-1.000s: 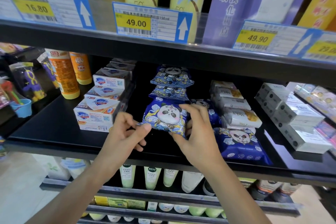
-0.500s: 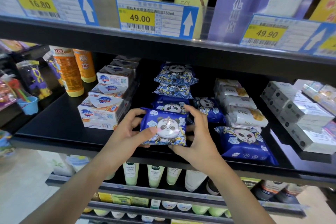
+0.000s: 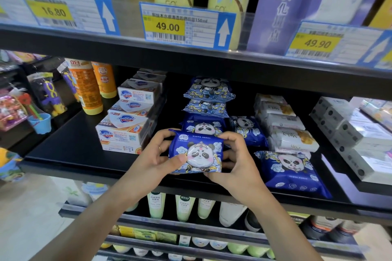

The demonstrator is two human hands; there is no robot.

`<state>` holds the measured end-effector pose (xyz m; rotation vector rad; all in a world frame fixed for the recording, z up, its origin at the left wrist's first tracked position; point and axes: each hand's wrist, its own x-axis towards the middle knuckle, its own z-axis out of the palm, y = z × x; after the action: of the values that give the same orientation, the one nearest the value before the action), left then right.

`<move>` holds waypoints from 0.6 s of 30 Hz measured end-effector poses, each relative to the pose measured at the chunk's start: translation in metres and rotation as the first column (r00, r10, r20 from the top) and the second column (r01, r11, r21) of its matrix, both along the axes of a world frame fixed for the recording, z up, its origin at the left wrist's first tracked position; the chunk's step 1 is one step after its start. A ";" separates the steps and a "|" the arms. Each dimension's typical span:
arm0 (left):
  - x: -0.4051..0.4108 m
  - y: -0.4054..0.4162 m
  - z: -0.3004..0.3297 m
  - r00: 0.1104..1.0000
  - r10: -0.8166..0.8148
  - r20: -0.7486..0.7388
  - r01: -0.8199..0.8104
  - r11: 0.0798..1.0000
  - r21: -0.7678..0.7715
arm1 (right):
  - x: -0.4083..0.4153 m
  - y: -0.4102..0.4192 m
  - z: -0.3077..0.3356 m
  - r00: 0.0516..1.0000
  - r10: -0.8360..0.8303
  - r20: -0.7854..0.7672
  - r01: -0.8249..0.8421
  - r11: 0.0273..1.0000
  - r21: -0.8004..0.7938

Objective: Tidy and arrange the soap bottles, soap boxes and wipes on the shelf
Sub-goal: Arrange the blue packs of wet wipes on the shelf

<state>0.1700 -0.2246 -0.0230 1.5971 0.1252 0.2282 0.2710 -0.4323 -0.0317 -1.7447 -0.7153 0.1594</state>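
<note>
A black shelf point(image 3: 70, 154) spans the view, with another shelf above it carrying price tags point(image 3: 167, 26) along its front edge. On the black shelf, at the right, grey-white boxes point(image 3: 352, 131) stand in rows running back. Left of them lies a row of pale wipes packs point(image 3: 282, 121), and in front of that row a large blue panda wipes pack point(image 3: 290, 171) lies flat near the shelf's front edge. A stack of white soap boxes point(image 3: 127, 125) sits left of centre, running toward the back. Two orange bottles point(image 3: 87, 87) stand upright behind and to the left of the soap boxes. Down the middle runs a line of blue panda packs point(image 3: 209, 91), one behind the other toward the back.

At the front of that line, both hands hold one blue panda wipes pack point(image 3: 198, 152), tilted so its printed face looks toward the camera, just above the shelf's front part. The left hand point(image 3: 154, 159) grips the pack's left end, thumb pressed on the front face and fingers curled over the top left corner; a ring shows on one finger. The right hand point(image 3: 235, 165) grasps the right end, fingers curled over the top right corner and the thumb at the lower edge. The pack lies between the two hands, touching both.
</note>
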 end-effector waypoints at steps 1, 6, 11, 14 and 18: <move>0.000 0.001 0.000 1.000 -0.003 -0.003 0.003 1.000 0.001 | 0.001 0.000 0.000 1.000 0.000 -0.003 0.000 1.000 0.002; 0.000 0.000 0.000 1.000 -0.008 -0.007 0.008 1.000 -0.002 | 0.001 0.000 0.000 1.000 -0.002 -0.016 0.002 1.000 0.011; 0.000 0.000 0.000 1.000 -0.019 0.002 0.019 1.000 -0.023 | 0.001 -0.001 0.001 0.999 -0.007 -0.051 0.009 0.999 0.038; -0.001 -0.001 -0.002 0.999 -0.050 0.005 0.049 0.999 0.012 | 0.001 -0.003 0.002 0.997 -0.016 -0.079 0.020 0.998 0.057; -0.002 -0.002 -0.004 0.998 -0.041 0.040 0.040 0.999 0.028 | 0.001 -0.002 0.003 0.996 -0.011 -0.086 0.015 0.999 0.049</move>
<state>0.1680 -0.2266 -0.0272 1.6193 0.0581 0.2314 0.2715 -0.4348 -0.0284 -1.6844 -0.6404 0.2047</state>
